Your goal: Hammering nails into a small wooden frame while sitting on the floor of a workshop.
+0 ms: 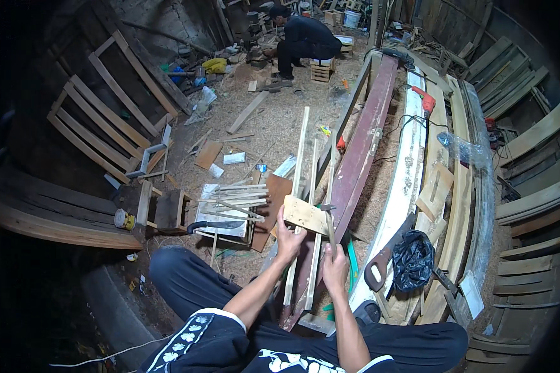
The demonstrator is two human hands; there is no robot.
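My left hand (288, 241) grips a short pale board (305, 216) by its near left edge. Closed around the handle of a hammer (328, 207), my right hand (335, 266) is just right of that board. The hammer's head is level with the board's right edge; whether they touch I cannot tell. Two long thin wooden strips (302, 144) run away from me beneath the board, over a maroon plank (366, 140). To the left, a large knife (215, 225) with a dark blade lies beside several thin sticks (233, 202) on a white-topped box.
On the right, a handsaw (379, 268) and a black plastic bag (413, 261) rest on long planks, with a red power drill (424, 99) farther off. Curved wooden frames (99, 115) lean at left. A person (308, 38) crouches at the back. Shavings and scraps cover the floor.
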